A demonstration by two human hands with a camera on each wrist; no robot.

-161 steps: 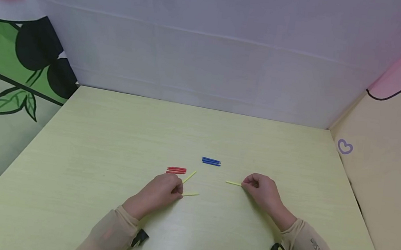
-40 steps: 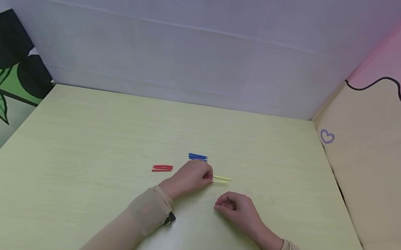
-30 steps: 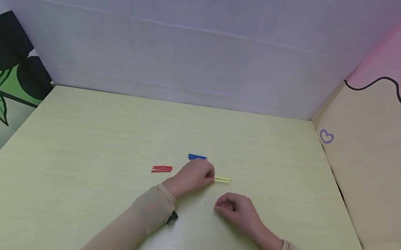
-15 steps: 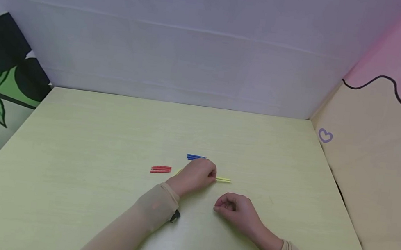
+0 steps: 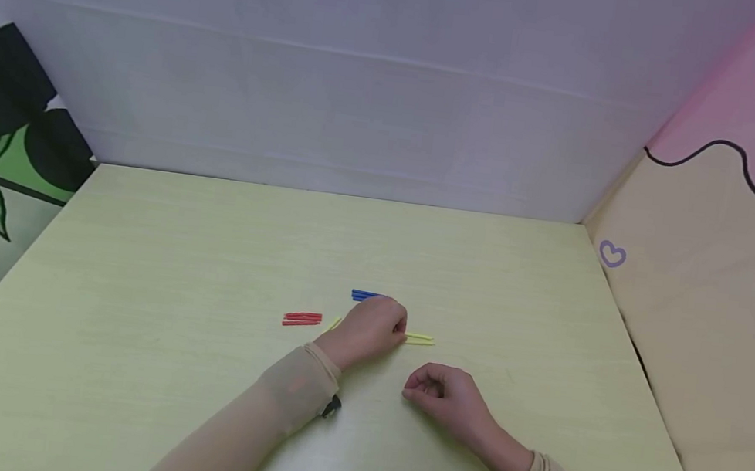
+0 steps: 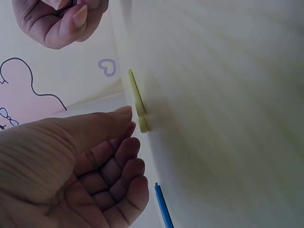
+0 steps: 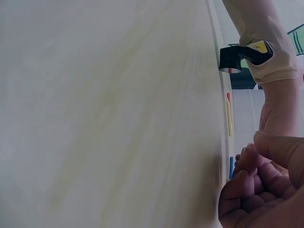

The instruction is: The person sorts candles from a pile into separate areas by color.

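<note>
My left hand point(image 5: 369, 332) is at the left ends of two yellow sticks point(image 5: 419, 339) lying almost parallel. In the left wrist view, the curled thumb and forefinger tips sit right beside a yellow stick point(image 6: 136, 92); whether they pinch it is unclear. Part of another yellow stick point(image 5: 335, 324) shows behind the left wrist. Blue sticks point(image 5: 363, 296) lie close together just beyond this hand, partly covered by it. Further left is a small group of red sticks point(image 5: 302, 319). My right hand point(image 5: 446, 395) hovers low over or rests on the table, loosely curled, holding nothing.
Everything lies on a pale wood-look table point(image 5: 208, 247). A plain pale wall point(image 5: 362, 125) stands along its far edge, with printed panels left and right. Black wrist devices point(image 5: 331, 407) are on both sleeves.
The right hand has let go of its yellow stick and drawn back toward the person. My left hand moved right, and two yellow sticks, apart before, now lie side by side.
</note>
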